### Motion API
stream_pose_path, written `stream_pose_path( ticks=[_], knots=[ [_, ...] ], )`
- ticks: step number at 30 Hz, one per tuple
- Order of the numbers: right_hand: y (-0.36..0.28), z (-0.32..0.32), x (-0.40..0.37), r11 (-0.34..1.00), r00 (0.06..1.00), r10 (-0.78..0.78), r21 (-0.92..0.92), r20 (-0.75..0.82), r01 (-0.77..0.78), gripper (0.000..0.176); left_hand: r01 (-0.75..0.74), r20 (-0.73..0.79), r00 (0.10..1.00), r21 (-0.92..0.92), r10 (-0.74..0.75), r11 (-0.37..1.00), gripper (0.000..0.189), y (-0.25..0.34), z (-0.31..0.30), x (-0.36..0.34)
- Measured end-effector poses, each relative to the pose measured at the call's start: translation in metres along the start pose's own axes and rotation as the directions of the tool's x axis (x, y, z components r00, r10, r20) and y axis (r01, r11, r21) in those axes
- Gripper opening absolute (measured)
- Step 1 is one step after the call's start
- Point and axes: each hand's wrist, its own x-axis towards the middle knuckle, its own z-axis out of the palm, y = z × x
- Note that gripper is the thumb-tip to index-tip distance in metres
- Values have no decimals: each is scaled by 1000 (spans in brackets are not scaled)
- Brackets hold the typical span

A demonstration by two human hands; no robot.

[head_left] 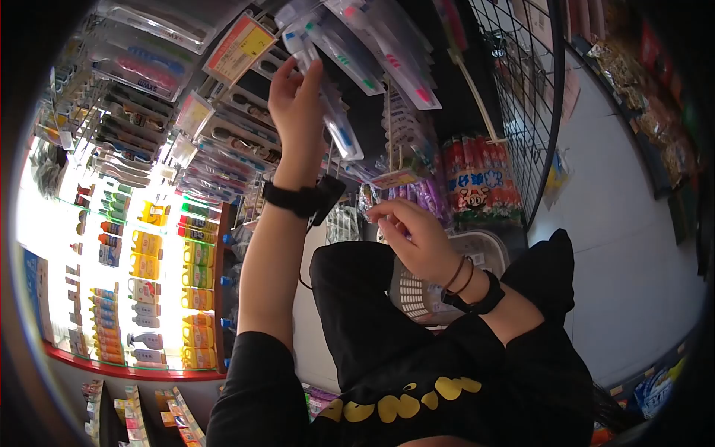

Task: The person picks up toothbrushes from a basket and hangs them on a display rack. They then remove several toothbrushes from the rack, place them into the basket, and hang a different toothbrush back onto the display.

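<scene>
Far left, the lit shelves (149, 261) of boxed tubes. Your left hand (296, 97) is raised, grasping a toothbrush pack (334, 123) among the hanging packs (372, 52) near the rack's top edge. Its long axis runs diagonally, upper end up-left, blue end down-right. Fingertip hold only: tug sideways and it could slip, or knock neighbouring packs off their pegs. Your right hand (417, 238) hovers lower with curled fingers; I can't tell whether it's pinching anything. The basket (484, 249) sits behind it.

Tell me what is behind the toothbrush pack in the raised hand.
More toothbrush packs hang behind the toothbrush pack; the left hand hides its upper part.
</scene>
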Motion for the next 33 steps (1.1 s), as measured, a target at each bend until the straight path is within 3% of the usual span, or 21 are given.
stream_pose_path(
  ticks=[5,9,11,13,14,15,16,17,18,19,21,25,27,29,30,32,33],
  knots=[
    [-2,1,1,1000,1000,-15,-16,26,15,17,-86,-38,995,226,97,970,50,-22,12,30],
    [-11,-3,1,994,992,96,-53,83,-92,16,-31,-11,999,215,34,976,55,-24,13,23],
    [-16,-5,3,977,989,-151,-150,0,149,15,-77,-76,992,276,101,958,57,-27,8,11],
    [-40,-6,2,984,994,-109,-142,-6,107,15,-90,-30,995,134,95,987,48,-21,-4,-21],
    [-42,-8,3,929,976,-220,-307,-9,206,15,-32,28,999,-6,32,999,39,-9,-9,-46],
    [-41,-7,1,984,996,-79,-164,-36,72,14,69,107,992,-64,-62,996,33,-2,-18,-73],
    [-38,-5,2,987,996,-74,-146,-59,64,14,214,217,958,-109,-186,971,34,6,-25,-101],
    [-36,-3,2,994,996,-51,-101,-71,44,15,390,339,887,-187,-314,902,31,16,-37,-125],
    [-37,-1,3,994,996,-53,-96,-67,47,15,418,429,849,-185,-309,889,27,5,-50,-144],
    [-36,0,4,994,996,-50,-95,-67,44,15,551,529,745,-145,-406,822,26,1,-64,-158],
    [-33,5,3,990,996,-74,-123,-46,68,15,652,491,718,-227,-493,723,23,-21,-81,-187],
    [-26,26,1,979,997,-70,-190,7,71,14,747,406,637,-115,-655,655,22,-87,-106,-215],
    [-26,37,1,948,994,-101,-299,53,112,14,722,420,618,31,-664,691,20,-114,-110,-219],
    [-29,47,1,913,987,-122,-378,107,153,14,830,467,516,-62,-718,555,20,-140,-110,-220],
    [-33,50,2,902,986,-93,-408,138,142,13,818,462,536,-77,-706,570,20,-150,-110,-218],
    [-49,64,10,892,974,-112,-412,196,186,14,904,388,417,-79,-822,421,21,-165,-109,-216],
    [-59,69,12,886,964,-114,-415,240,208,14,899,390,428,-94,-815,428,21,-172,-107,-217]
  ],
)
